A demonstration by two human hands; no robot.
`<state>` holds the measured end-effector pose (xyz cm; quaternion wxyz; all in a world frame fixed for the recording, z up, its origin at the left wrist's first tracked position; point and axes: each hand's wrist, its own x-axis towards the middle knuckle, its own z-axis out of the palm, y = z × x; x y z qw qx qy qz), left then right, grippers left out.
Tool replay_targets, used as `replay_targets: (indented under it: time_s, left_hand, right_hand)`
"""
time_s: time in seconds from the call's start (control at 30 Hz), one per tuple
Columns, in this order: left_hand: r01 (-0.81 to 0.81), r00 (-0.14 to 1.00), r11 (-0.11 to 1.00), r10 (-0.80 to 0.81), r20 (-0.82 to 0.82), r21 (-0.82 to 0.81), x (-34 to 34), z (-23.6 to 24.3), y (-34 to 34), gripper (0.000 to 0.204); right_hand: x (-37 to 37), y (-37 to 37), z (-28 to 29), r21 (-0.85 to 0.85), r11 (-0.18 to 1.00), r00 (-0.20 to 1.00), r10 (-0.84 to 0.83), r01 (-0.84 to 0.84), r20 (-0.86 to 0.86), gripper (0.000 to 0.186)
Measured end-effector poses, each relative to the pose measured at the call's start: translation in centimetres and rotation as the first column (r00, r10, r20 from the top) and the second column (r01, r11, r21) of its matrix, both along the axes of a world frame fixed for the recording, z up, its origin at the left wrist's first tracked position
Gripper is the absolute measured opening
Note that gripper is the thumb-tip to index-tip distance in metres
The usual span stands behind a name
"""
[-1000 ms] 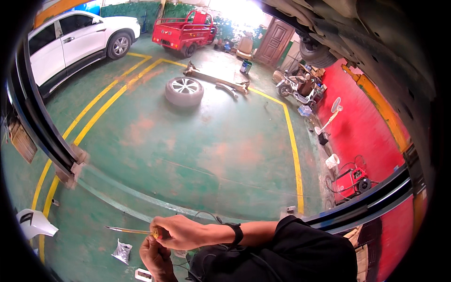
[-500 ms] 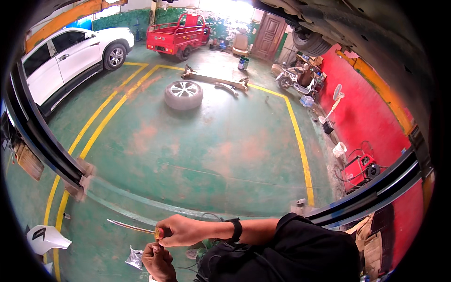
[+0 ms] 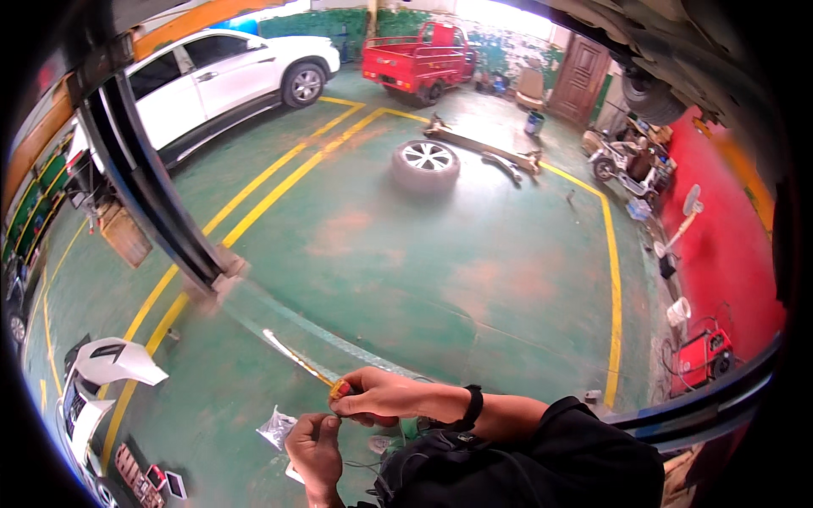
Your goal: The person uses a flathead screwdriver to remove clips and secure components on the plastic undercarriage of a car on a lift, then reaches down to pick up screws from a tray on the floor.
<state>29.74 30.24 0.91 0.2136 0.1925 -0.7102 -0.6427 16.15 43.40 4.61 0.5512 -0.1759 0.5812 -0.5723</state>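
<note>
My right hand (image 3: 381, 396), with a black band round the wrist, is closed round the yellow-and-red handle of a screwdriver (image 3: 296, 359). Its long thin metal shaft points up and to the left over the green floor. Just below and to the left, close to the handle, is my left hand (image 3: 315, 449). The left fingers are curled with the thumb against them; what they hold, if anything, is hidden. Beyond that hand, a crumpled silvery plastic bag (image 3: 277, 427) lies low in the view.
A steel lift post (image 3: 152, 186) rises at left, near a white car (image 3: 229, 72). A wheel (image 3: 426, 166) and an axle beam (image 3: 483, 146) lie on the floor ahead. White bumper parts (image 3: 118, 360) sit lower left. A red machine (image 3: 703, 360) stands by the red wall.
The view has swung left, so the surroundings shift rightward and more bumper parts and a toolbox show at lower left. The screwdriver stays in my right hand, its shaft now slanting more steeply.
</note>
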Motion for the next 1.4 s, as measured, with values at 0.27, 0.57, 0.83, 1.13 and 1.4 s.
replay_targets:
  time_s: [0.27,0.57,0.83,1.13,1.4]
  left_hand:
    - [-0.124,0.965,0.987,0.095,0.245,0.105,2.2,1.9,-1.0,0.026]
    - [-0.157,0.988,0.985,0.157,0.017,0.071,2.2,3.2,-0.4,0.025]
    - [-0.363,0.932,0.932,0.363,-0.008,-0.006,4.8,3.0,0.2,0.025]
    - [-0.57,0.817,0.803,0.533,-0.219,-0.174,7.6,2.3,0.8,0.02]
    - [-0.626,0.765,0.775,0.59,-0.257,-0.085,9.3,1.6,1.4,0.023]
  right_hand:
    - [0.2,-2.7,0.9,0.015,0.987,0.984,0.164,-0.163,-0.075,0.014]
    - [0.9,-3.3,-0.5,-0.26,0.962,0.996,-0.064,0.08,0.068,0.021]
    - [2.3,-5.9,-0.2,-0.31,0.939,0.988,0.148,-0.152,-0.035,0.025]
    - [4.7,-8.2,-1.3,-0.309,0.898,0.936,0.346,-0.312,0.061,0.02]
    - [6.1,-9.0,-1.0,-0.403,0.834,0.899,0.433,-0.376,0.058,0.02]
